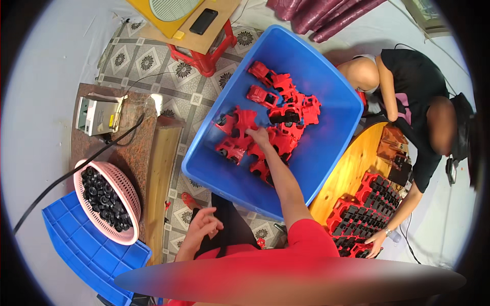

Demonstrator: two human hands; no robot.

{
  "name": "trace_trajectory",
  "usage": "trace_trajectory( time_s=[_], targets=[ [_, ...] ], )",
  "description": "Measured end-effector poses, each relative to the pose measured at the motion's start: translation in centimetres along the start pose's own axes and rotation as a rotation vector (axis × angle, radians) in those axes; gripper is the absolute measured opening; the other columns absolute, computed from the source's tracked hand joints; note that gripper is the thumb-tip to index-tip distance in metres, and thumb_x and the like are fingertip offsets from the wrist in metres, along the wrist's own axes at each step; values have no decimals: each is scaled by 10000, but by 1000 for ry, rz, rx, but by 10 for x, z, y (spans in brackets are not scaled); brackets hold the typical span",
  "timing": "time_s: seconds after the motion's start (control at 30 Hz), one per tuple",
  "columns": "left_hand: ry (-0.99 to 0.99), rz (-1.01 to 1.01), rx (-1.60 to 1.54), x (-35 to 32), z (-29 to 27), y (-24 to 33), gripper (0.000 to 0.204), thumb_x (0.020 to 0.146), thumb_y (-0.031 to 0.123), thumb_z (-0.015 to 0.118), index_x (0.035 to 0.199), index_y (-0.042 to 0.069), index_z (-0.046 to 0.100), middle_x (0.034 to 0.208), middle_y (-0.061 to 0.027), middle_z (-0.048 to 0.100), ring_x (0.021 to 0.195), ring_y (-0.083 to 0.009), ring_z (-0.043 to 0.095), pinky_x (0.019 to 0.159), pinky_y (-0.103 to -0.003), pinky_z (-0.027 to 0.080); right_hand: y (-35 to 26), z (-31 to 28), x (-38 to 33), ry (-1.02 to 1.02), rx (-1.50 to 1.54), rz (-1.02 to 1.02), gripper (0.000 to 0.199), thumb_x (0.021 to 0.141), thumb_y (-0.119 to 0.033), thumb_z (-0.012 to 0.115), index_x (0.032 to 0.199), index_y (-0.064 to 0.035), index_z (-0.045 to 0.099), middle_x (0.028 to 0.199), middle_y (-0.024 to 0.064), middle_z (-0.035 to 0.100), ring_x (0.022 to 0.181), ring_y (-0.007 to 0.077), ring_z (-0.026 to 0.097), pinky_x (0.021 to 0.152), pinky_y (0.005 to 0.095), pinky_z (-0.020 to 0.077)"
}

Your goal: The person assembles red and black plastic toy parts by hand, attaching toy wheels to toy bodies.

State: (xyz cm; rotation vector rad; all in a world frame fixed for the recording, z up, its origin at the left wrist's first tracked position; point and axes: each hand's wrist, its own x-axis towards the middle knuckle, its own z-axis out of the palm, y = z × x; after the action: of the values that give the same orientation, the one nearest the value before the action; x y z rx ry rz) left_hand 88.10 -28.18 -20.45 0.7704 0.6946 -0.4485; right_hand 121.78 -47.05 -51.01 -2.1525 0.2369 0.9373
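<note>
My right arm reaches down into a large blue plastic tub (pixel 326 148) that holds several red plastic toy car bodies (pixel 262 95). Inside it, my right hand (pixel 259 136) is closed at the edge of one red toy car body (pixel 245 118); part of the fingers is hidden behind the hand. Some of the cars show black parts, such as a dark piece (pixel 284 116) near the middle of the pile. My left hand (pixel 205 224) hovers outside the tub's near left side, above my dark trousers, its fingers loosely bent and apart with nothing visible in them.
At left, a pink basket (pixel 133 214) of small black wheels stands by a blue crate lid (pixel 71 224) and a metal box (pixel 97 116). A co-worker (pixel 408 86) at right touches rows of red-and-black parts (pixel 365 214) on a round wooden table (pixel 337 178). A phone (pixel 203 21) lies at top.
</note>
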Motion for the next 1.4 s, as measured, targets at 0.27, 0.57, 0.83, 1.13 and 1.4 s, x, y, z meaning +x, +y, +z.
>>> trace_trajectory(
  time_s=[0.27, 0.57, 0.83, 1.13, 1.4],
  targets=[
    [327, 564, 78, 4, 44, 49, 581, 883, 91, 670, 1396, 78, 398, 1124, -87, 604, 1046, -180, 584, 895, -309, 468, -156, 4, -288, 734, -248, -984, 750, 646, -298, 814, 1274, -37, 498, 1231, 171, 554, 1056, 362, 539, 882, 463, 433],
    [428, 764, -555, -106, -80, 20, 471, 892, 212, 674, 1298, 74, 480, 1107, -43, 597, 1034, -168, 608, 924, -355, 502, -200, 102, -475, -135, -171, -1705, 485, 723, -288, 790, 1131, -81, 628, 1207, 116, 596, 947, 277, 563, 851, 419, 397],
    [232, 914, -817, -251, -162, -97, 762, 886, 488, 623, 1447, 51, 349, 1357, -175, 533, 1232, -295, 545, 1062, -457, 434, -259, 300, -477, -627, -173, -1115, 198, 834, -43, 651, 1026, 5, 657, 946, 178, 654, 917, 327, 633, 836, 363, 493],
    [270, 1025, -860, -319, -193, -101, 603, 875, 101, 651, 1403, 37, 368, 1279, -125, 555, 1147, -251, 591, 940, -396, 522, -304, 465, -384, -364, -1248, -1348, 512, 745, -51, 696, 1232, -167, 592, 1164, 185, 533, 1018, 392, 618, 888, 458, 502],
    [356, 887, -997, -324, -221, -79, 625, 868, 131, 719, 1376, 132, 355, 1231, -75, 539, 1086, -222, 602, 874, -396, 547, -309, 441, -410, -168, -943, -1476, 414, 692, -185, 823, 977, -61, 549, 953, 181, 609, 831, 387, 630, 755, 447, 520]
  ],
)
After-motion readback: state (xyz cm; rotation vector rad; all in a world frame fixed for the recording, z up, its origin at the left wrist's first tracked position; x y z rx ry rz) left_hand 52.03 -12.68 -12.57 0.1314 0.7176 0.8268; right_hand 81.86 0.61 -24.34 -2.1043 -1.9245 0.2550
